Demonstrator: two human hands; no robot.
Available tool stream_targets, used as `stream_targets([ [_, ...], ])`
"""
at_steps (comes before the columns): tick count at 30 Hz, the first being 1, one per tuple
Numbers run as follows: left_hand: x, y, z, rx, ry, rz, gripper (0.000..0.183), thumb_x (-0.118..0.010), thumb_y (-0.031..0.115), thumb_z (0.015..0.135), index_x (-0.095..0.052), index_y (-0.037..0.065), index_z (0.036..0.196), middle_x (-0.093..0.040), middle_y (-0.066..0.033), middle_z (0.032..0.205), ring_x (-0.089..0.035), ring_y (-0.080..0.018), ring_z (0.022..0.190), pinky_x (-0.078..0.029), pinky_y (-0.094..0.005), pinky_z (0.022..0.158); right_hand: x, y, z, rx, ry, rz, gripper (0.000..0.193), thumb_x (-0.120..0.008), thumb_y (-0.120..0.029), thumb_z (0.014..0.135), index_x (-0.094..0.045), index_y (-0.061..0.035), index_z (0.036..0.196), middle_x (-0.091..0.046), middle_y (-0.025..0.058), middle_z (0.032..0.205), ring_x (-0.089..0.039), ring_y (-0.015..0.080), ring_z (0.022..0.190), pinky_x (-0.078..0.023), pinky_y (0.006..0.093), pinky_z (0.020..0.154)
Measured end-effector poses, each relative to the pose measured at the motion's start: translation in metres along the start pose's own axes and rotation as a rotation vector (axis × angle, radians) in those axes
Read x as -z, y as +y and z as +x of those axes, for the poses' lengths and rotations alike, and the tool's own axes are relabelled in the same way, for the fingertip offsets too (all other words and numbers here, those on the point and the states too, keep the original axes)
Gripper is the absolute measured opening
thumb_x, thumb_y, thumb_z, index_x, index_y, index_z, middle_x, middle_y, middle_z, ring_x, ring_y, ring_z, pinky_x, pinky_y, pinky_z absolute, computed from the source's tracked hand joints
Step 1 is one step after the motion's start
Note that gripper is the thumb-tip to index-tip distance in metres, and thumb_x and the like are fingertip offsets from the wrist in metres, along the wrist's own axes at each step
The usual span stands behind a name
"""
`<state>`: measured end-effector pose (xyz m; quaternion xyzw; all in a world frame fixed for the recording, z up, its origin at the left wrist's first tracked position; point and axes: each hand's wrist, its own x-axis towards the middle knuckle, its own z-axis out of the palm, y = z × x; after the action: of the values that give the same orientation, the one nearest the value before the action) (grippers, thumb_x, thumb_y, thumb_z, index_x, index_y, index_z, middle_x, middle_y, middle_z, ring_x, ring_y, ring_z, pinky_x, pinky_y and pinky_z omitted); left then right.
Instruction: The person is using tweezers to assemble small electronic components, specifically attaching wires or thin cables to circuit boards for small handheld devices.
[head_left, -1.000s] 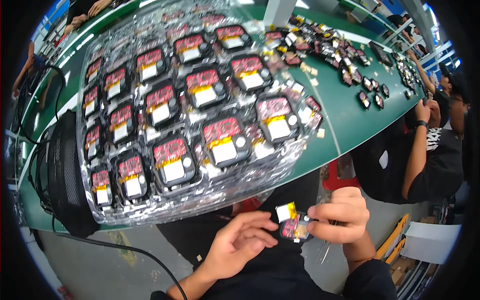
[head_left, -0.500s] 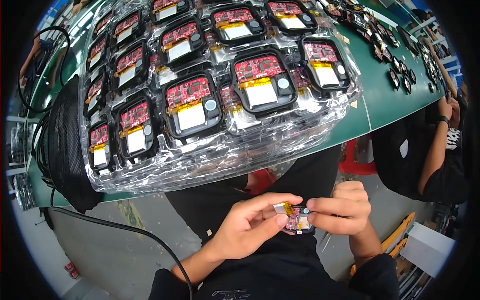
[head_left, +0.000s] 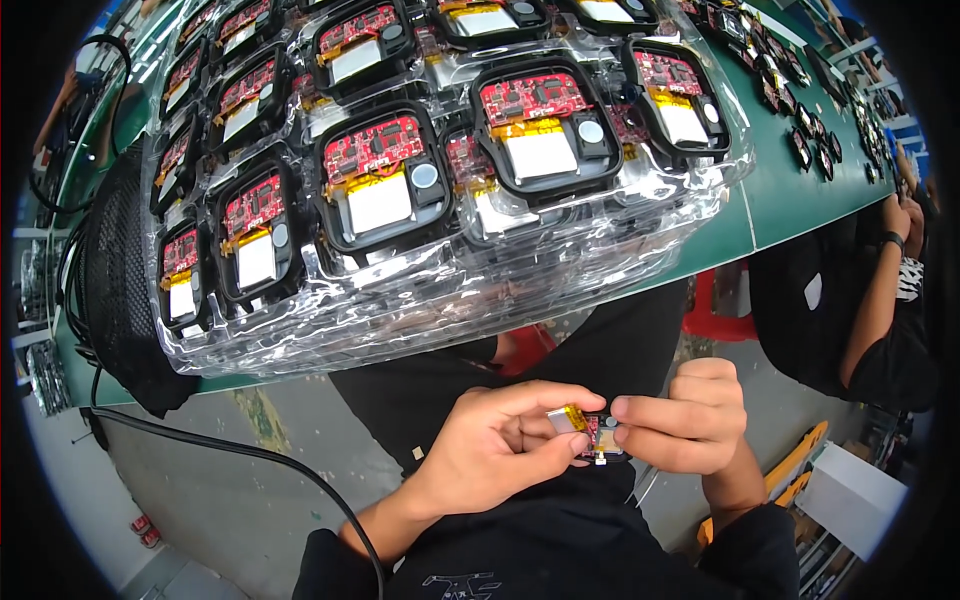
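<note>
In front of my body, my left hand (head_left: 490, 448) grips a small electronic device (head_left: 600, 447) with a red circuit board and dark casing. A silver battery with yellow tape (head_left: 567, 420) stands tilted up at its left side, between my left thumb and fingers. My right hand (head_left: 688, 420) is curled, its thumb and fingertips pinching the device's right edge. Below the right hand a thin metallic tool (head_left: 645, 488) partly shows; I cannot tell how it is held. The fingers hide much of the device.
A stack of clear plastic trays (head_left: 440, 310) with several similar open devices (head_left: 385, 180) covers the near green table (head_left: 800, 215). Small dark units (head_left: 815, 140) lie further right. A black cable (head_left: 250, 452) hangs at left. Another person's arm (head_left: 880, 290) is at right, near a red stool (head_left: 715, 315).
The tray stack has shifted slightly up and outward in the picture as the view moves. Both hands keep their hold on the device, with the device tilted slightly more.
</note>
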<state>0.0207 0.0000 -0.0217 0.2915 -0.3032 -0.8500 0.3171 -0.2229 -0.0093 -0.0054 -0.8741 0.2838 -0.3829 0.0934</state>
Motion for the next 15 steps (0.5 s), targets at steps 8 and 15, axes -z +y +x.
stream_targets([
  [8,0.0021,-0.0035,-0.0009,-0.028,0.008,0.028,0.034,-0.065,-0.015,0.092,-0.063,-0.013,0.127,-0.073,-0.0170,0.108,-0.072,-0.0186,0.100,-0.060,-0.0305,0.088,0.0001,-0.0029,0.0011,0.000,-0.021,-0.024,0.021,-0.080,-0.009,0.069,-0.073,-0.0133,0.088,-0.077,-0.0002,0.101,-0.036,0.0059,0.052,-0.024,0.0217,0.047],
  [15,0.0004,-0.0015,0.0011,-0.007,0.055,0.048,0.035,-0.066,-0.013,0.093,-0.061,-0.011,0.127,-0.072,-0.0152,0.109,-0.071,-0.0179,0.099,-0.061,-0.0315,0.088,0.0068,-0.0051,0.0022,-0.168,-0.151,0.058,0.026,-0.080,-0.008,0.070,-0.075,-0.0118,0.095,-0.071,0.0047,0.098,-0.051,0.0073,0.055,-0.040,0.0218,0.047],
])
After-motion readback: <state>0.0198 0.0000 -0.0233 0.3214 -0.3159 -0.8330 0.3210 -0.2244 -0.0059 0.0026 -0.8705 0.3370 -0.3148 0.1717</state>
